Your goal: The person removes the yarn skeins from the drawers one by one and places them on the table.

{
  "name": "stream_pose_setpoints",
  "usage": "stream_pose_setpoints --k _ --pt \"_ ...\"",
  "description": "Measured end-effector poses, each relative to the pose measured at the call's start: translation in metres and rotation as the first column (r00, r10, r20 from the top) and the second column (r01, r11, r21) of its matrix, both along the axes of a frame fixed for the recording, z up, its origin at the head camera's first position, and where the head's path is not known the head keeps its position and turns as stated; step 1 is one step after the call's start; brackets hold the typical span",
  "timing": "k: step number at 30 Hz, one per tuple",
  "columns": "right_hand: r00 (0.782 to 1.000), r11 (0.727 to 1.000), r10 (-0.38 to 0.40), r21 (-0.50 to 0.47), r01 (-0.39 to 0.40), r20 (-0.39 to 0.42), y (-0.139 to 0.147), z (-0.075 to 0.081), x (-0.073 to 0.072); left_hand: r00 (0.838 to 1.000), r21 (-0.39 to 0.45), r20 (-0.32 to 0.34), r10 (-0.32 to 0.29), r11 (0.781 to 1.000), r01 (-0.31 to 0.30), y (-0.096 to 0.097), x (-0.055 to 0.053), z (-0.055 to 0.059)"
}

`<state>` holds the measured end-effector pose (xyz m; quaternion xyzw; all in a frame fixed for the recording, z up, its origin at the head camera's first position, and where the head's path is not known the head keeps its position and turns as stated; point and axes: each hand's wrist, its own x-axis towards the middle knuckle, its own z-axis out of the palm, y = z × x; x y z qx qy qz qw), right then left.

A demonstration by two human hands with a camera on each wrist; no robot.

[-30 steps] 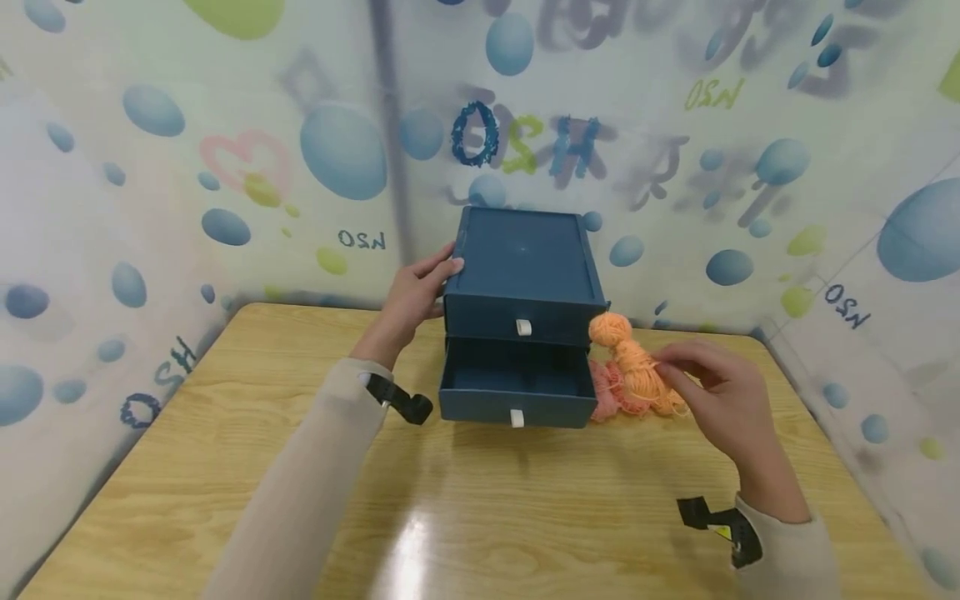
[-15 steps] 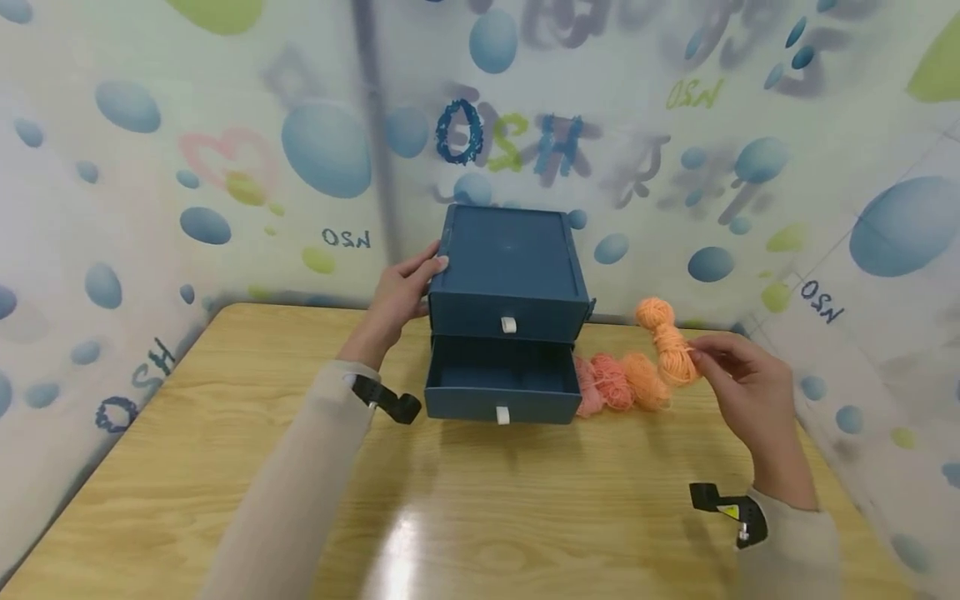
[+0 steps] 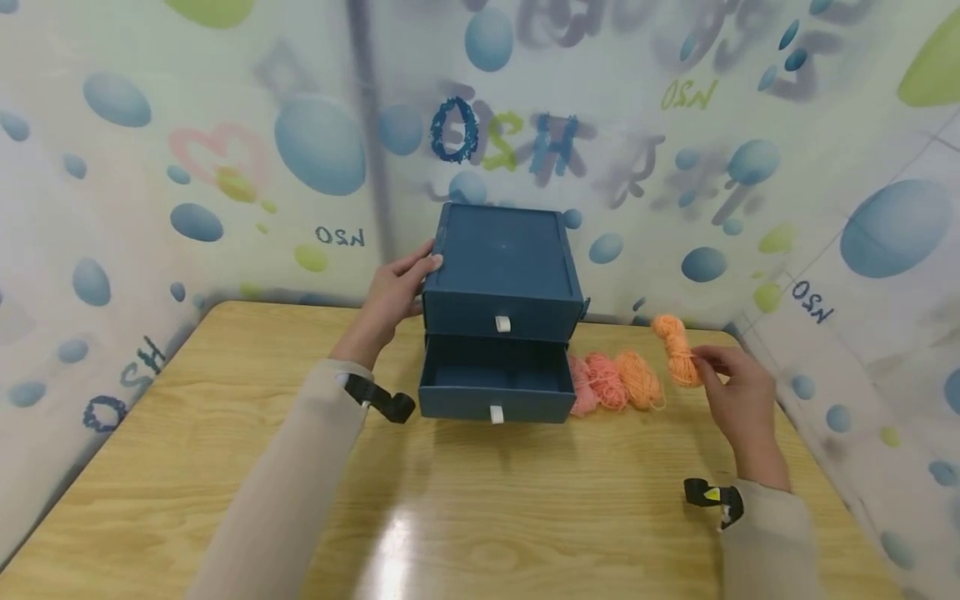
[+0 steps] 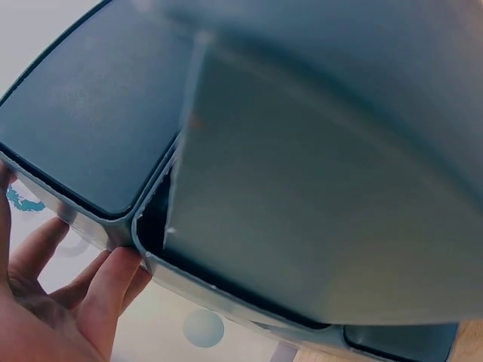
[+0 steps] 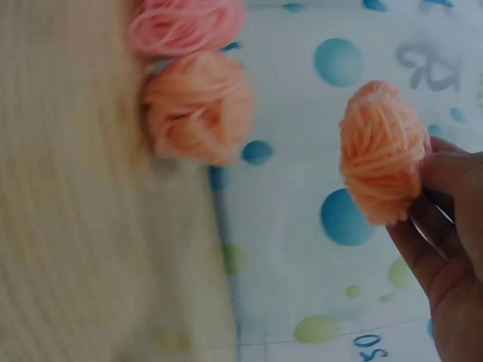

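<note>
My right hand (image 3: 738,396) pinches an orange yarn skein (image 3: 678,354) by its lower right side. In the right wrist view this skein (image 5: 383,154) sits between thumb and fingers, apart from the other yarn. My left hand (image 3: 386,302) rests against the left side of a dark blue two-drawer box (image 3: 510,250), with a fingertip at its top edge. In the left wrist view, extended fingers (image 4: 113,283) touch the box's side wall. The lower drawer (image 3: 491,404) is pulled out, with its bare inside showing; the upper one (image 3: 465,315) is closed.
To the right of the box a pink skein (image 3: 581,387), a coral skein (image 3: 606,382) and a lighter orange skein (image 3: 639,381) lie in a row on the wooden table (image 3: 525,508). A patterned wall (image 3: 637,100) stands behind the table.
My right hand has moved the orange skein from beside the box to the right, past the row, then slightly lower. The left hand stays on the box; the view has shifted a little.
</note>
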<state>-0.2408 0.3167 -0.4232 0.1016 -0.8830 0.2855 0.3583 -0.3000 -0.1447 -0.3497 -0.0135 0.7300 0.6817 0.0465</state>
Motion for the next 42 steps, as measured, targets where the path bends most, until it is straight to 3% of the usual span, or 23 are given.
stream_pose_setpoints --k 6,12,15,18,23,30,42 --pt "0.995 0.998 -0.051 0.052 0.047 0.082 0.009 -0.021 -0.008 1.000 0.006 0.005 0.005 1.000 -0.006 -0.003 0.002 0.000" --pt "0.980 0.998 -0.050 0.051 0.041 0.193 0.012 -0.032 -0.010 1.000 0.007 0.001 0.007 1.000 -0.007 -0.004 0.002 0.000" --pt "0.960 0.998 -0.056 0.016 0.054 0.273 0.013 -0.033 -0.010 1.000 -0.002 0.001 0.008 1.000 -0.008 -0.004 0.002 0.000" --pt "0.928 0.997 -0.066 -0.003 0.072 0.368 0.015 -0.035 -0.010 1.000 -0.002 0.002 0.012 1.000 -0.012 -0.004 0.002 0.000" --pt "0.888 0.996 -0.079 0.009 0.084 0.454 0.023 -0.040 -0.008 1.000 0.013 0.000 0.005 1.000 -0.005 0.001 0.001 0.000" --pt "0.851 0.997 -0.070 0.018 0.071 0.520 0.027 -0.045 -0.008 1.000 0.021 0.004 0.005 1.000 -0.005 0.005 0.001 0.001" --pt "0.850 1.000 -0.005 0.003 0.004 0.527 0.024 -0.042 -0.010 1.000 0.022 0.007 0.016 1.000 -0.016 0.002 0.003 0.002"
